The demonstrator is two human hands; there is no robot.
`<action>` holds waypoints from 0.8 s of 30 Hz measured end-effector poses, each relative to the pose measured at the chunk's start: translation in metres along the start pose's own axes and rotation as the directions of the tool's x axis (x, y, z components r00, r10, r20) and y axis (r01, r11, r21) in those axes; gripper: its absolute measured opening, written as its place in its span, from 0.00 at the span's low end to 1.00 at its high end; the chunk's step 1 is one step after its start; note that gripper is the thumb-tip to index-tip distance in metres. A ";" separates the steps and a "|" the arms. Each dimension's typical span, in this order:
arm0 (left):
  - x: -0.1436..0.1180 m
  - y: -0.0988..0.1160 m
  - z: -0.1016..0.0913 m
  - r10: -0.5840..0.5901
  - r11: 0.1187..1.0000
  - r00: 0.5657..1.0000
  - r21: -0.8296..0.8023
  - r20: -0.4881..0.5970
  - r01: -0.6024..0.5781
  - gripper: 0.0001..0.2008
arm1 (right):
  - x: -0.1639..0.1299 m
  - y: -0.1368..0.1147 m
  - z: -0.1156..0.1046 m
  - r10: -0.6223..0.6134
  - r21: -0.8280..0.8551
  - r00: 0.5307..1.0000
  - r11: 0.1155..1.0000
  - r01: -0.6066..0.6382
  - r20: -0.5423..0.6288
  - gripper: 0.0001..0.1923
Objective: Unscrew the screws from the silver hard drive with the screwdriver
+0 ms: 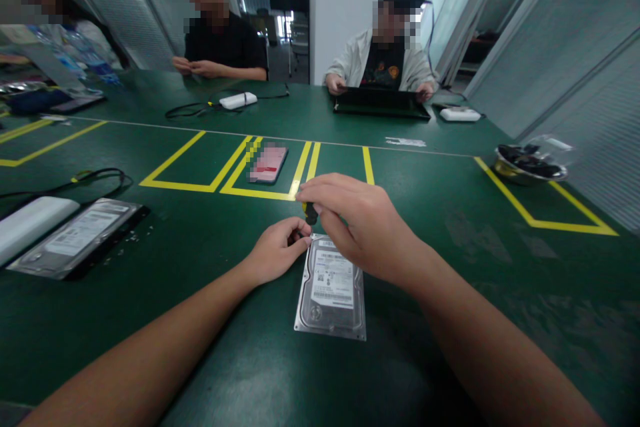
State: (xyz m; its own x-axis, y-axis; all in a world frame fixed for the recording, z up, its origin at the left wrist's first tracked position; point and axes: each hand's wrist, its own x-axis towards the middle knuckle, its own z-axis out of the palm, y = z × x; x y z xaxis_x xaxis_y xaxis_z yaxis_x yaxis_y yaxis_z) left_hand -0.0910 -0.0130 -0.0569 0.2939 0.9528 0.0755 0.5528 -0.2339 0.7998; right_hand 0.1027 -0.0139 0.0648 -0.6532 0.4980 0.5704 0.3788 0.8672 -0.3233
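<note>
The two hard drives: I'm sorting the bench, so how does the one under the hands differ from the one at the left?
The near drive lies bare on the green table, while the left drive rests on a dark backing. The near drive has the left hand and the right hand at its far edge; nobody touches the left drive. Both lie flat, silver, with white labels up.

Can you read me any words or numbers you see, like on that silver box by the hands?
Nothing here can be read.
Hard drive by the left hand and right hand: white label with barcodes, print too small.
Second drive on the left: label blurred.
Phone: screen blurred.
White sticker on the table: too small.
</note>
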 end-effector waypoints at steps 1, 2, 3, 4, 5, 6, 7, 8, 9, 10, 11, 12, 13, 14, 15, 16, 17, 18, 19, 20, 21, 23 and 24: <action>0.000 0.000 0.000 0.002 1.000 1.000 0.003 0.001 -0.002 0.08 | 0.000 0.000 0.000 0.000 0.004 1.000 1.000 0.000 0.001 0.16; 0.000 0.001 -0.001 0.005 1.000 1.000 0.009 0.002 -0.005 0.08 | 0.000 -0.001 0.001 0.000 0.009 1.000 1.000 0.000 0.003 0.16; 0.000 0.001 -0.001 0.008 1.000 1.000 0.019 0.002 -0.008 0.08 | 0.000 -0.001 0.002 0.000 0.016 1.000 1.000 0.000 0.006 0.16; 0.000 0.001 -0.001 0.012 0.999 1.000 0.030 0.001 -0.012 0.08 | 0.000 -0.002 0.003 -0.001 0.026 1.000 1.000 0.001 0.010 0.16; 0.000 0.002 -0.002 0.015 0.999 1.000 0.039 0.000 -0.015 0.08 | 0.000 -0.002 0.004 -0.004 0.039 1.000 0.999 0.004 0.014 0.16; -0.001 0.002 -0.002 0.018 0.999 1.000 0.045 0.001 -0.018 0.08 | 0.000 -0.003 0.006 -0.009 0.055 1.000 0.998 0.008 0.020 0.16; -0.001 0.003 -0.002 0.017 0.999 1.000 0.050 0.004 -0.017 0.08 | 0.000 -0.003 0.007 -0.016 0.071 1.000 0.997 0.015 0.026 0.16; -0.001 0.003 -0.002 0.014 0.998 1.000 0.053 0.003 -0.014 0.09 | -0.001 -0.003 0.008 -0.026 0.086 0.999 0.996 0.023 0.034 0.16; -0.001 0.004 -0.002 0.011 0.998 1.000 0.055 -0.001 -0.011 0.09 | -0.001 -0.004 0.009 -0.035 0.098 0.998 0.995 0.031 0.044 0.16; -0.001 0.004 -0.002 0.011 0.998 1.000 0.056 -0.006 -0.011 0.09 | -0.001 -0.004 0.010 -0.043 0.106 0.998 0.994 0.038 0.054 0.17; -0.001 0.004 -0.002 0.013 0.998 1.000 0.059 -0.011 -0.012 0.10 | -0.001 -0.004 0.011 -0.051 0.112 0.997 0.993 0.043 0.063 0.17; -0.001 0.004 -0.001 0.015 0.998 1.000 0.063 -0.018 -0.014 0.10 | -0.001 -0.004 0.011 -0.056 0.116 0.996 0.992 0.048 0.067 0.17; -0.001 0.003 -0.001 0.019 0.998 1.000 0.066 -0.022 -0.018 0.10 | -0.001 -0.004 0.012 -0.058 0.117 0.996 0.992 0.050 0.066 0.17; -0.001 0.003 -0.001 0.022 0.997 1.000 0.070 -0.021 -0.021 0.10 | -0.001 -0.004 0.012 -0.058 0.116 0.996 0.992 0.051 0.061 0.17; -0.001 0.002 -0.001 0.021 0.997 1.000 0.073 -0.019 -0.020 0.11 | -0.001 -0.004 0.012 -0.055 0.113 0.997 0.992 0.049 0.052 0.17; -0.001 0.002 -0.001 0.020 0.997 1.000 0.076 -0.017 -0.019 0.11 | -0.001 -0.004 0.013 -0.046 0.106 0.998 0.994 0.041 0.039 0.17; -0.001 0.001 0.000 0.022 0.997 1.000 0.076 -0.013 -0.021 0.11 | -0.001 -0.004 0.013 -0.030 0.094 0.999 0.995 0.027 0.023 0.16; -0.001 0.001 0.000 0.025 0.997 1.000 0.073 -0.009 -0.024 0.10 | -0.001 -0.004 0.013 -0.013 0.081 1.000 0.997 0.012 0.002 0.15; -0.001 0.001 0.000 0.029 0.997 1.000 0.068 -0.006 -0.029 0.10 | -0.001 -0.003 0.014 0.000 0.066 1.000 0.998 0.002 -0.025 0.14; -0.001 0.000 0.000 0.035 0.998 0.999 0.062 -0.004 -0.034 0.10 | -0.001 -0.003 0.014 0.007 0.052 0.999 0.999 -0.004 -0.054 0.13; -0.001 0.000 0.000 0.039 0.998 0.999 0.055 -0.002 -0.039 0.10 | -0.001 -0.003 0.015 0.009 0.038 0.997 0.999 -0.006 -0.079 0.13; -0.001 -0.001 0.000 0.038 0.998 0.999 0.042 -0.003 -0.038 0.10 | -0.001 -0.002 0.015 0.004 0.015 0.995 1.000 -0.003 -0.103 0.13; -0.001 -0.001 0.000 0.033 0.999 0.999 0.038 -0.004 -0.033 0.09 | -0.001 -0.002 0.015 0.005 0.007 0.995 1.000 -0.004 -0.104 0.13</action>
State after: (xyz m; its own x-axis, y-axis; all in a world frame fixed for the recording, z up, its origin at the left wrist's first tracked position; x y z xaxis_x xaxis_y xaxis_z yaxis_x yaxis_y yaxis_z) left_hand -0.0915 -0.0141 -0.0579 0.3093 0.9453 0.1041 0.5718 -0.2723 0.7739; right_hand 0.0925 -0.0159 0.0532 -0.5793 0.4990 0.6445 0.3769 0.8651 -0.3310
